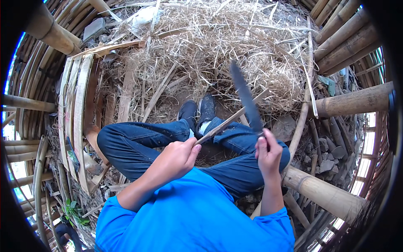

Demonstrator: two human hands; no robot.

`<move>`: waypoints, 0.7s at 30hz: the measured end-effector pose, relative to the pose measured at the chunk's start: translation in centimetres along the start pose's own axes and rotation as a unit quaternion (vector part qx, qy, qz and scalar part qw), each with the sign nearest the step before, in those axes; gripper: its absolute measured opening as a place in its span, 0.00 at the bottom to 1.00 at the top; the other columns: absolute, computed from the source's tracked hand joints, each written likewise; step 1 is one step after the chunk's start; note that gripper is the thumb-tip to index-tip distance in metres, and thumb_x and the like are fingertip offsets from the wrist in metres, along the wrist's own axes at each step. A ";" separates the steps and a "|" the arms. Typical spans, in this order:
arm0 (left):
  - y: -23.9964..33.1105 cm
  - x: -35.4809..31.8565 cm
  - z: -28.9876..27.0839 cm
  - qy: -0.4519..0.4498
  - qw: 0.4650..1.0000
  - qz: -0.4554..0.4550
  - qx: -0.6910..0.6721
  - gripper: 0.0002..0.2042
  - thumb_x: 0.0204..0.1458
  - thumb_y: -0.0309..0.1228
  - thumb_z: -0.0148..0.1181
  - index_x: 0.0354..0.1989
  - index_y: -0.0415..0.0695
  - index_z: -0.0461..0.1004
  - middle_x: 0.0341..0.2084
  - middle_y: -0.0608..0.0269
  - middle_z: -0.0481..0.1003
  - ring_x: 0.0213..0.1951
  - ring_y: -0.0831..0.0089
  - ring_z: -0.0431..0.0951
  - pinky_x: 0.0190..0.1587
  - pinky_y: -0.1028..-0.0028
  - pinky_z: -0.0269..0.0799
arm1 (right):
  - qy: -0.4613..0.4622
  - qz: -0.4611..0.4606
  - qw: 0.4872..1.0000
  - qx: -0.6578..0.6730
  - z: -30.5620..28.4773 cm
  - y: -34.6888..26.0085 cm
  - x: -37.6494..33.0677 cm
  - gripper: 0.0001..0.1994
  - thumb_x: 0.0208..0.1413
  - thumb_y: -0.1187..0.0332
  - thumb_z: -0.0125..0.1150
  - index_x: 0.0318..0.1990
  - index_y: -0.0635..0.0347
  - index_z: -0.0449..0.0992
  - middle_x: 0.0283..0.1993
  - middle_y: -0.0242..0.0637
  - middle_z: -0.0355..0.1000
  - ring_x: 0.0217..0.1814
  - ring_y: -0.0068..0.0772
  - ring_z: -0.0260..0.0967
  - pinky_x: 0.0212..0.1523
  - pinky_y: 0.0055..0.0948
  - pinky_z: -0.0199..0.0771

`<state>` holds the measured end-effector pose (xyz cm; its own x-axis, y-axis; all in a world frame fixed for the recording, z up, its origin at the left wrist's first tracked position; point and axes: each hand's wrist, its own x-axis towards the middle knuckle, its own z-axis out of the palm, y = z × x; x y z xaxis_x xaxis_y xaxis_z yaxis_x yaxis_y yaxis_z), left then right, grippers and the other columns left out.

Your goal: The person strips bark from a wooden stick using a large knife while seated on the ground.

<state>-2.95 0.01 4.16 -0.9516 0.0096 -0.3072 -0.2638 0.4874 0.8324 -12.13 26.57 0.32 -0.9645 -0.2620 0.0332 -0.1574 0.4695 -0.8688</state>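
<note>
My left hand (pixel 178 156) is closed around the near end of a split bamboo strip (pixel 228 119), which slants up and away to the right over my legs. In my right hand (pixel 268 152) is a long dark-bladed machete (pixel 245 94), its blade pointing up and slightly left. The handle is mostly hidden by my fingers. In this view the blade crosses the strip close to its far end; whether the two touch, I cannot tell.
A heap of pale shavings (pixel 218 50) spreads in front of my shoes (pixel 197 111). Split bamboo slats (pixel 77 113) stand at the left. Thick bamboo poles (pixel 323 194) lie on the right, beside stones (pixel 327 164). A small green plant (pixel 73 210) grows at the lower left.
</note>
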 end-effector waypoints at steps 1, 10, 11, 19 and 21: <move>-0.1 0.0 -0.1 0.001 1.000 0.001 0.002 0.10 0.60 0.30 0.48 0.31 0.35 0.66 0.16 0.40 0.68 0.23 0.41 0.71 0.25 0.54 0.62 | -0.040 0.000 0.999 0.017 0.1 -0.2 -0.4 0.17 0.64 0.65 0.53 0.53 0.70 0.71 0.23 0.31 0.68 0.18 0.15 0.62 0.18 0.16 0.62; -0.1 0.3 -0.2 -0.003 1.000 -0.004 0.016 0.11 0.61 0.32 0.47 0.31 0.35 0.66 0.18 0.39 0.70 0.26 0.41 0.73 0.28 0.50 0.65 | -0.011 -0.073 0.997 -0.034 0.8 0.7 -0.3 0.16 0.65 0.67 0.52 0.53 0.70 0.71 0.23 0.30 0.67 0.17 0.14 0.60 0.18 0.16 0.60; -0.1 -0.1 -0.1 -0.003 1.000 -0.004 0.020 0.11 0.61 0.32 0.47 0.31 0.35 0.67 0.18 0.39 0.71 0.25 0.41 0.73 0.28 0.50 0.65 | -0.020 -0.060 0.997 -0.034 0.2 0.8 -0.3 0.16 0.65 0.67 0.52 0.53 0.70 0.71 0.23 0.30 0.68 0.17 0.14 0.60 0.18 0.16 0.60; 0.0 0.0 -0.2 0.000 1.000 -0.014 0.007 0.11 0.61 0.32 0.47 0.30 0.36 0.66 0.17 0.40 0.70 0.25 0.41 0.73 0.28 0.50 0.65 | -0.030 -0.074 0.996 -0.037 0.4 1.1 -0.1 0.17 0.65 0.65 0.52 0.53 0.69 0.71 0.21 0.31 0.67 0.17 0.14 0.61 0.18 0.16 0.61; 0.9 0.1 -0.2 -0.008 1.000 -0.013 0.008 0.11 0.61 0.32 0.47 0.31 0.36 0.67 0.18 0.40 0.70 0.25 0.41 0.73 0.28 0.50 0.65 | 0.070 0.058 0.995 0.039 -0.4 0.8 1.0 0.16 0.65 0.65 0.52 0.53 0.69 0.71 0.21 0.31 0.67 0.17 0.14 0.61 0.18 0.16 0.61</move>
<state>-3.29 0.25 5.00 -0.9420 0.0102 -0.3354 -0.2854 0.5014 0.8168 -13.29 26.97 -0.13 -0.9962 -0.0868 -0.0055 -0.0317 0.4217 -0.9062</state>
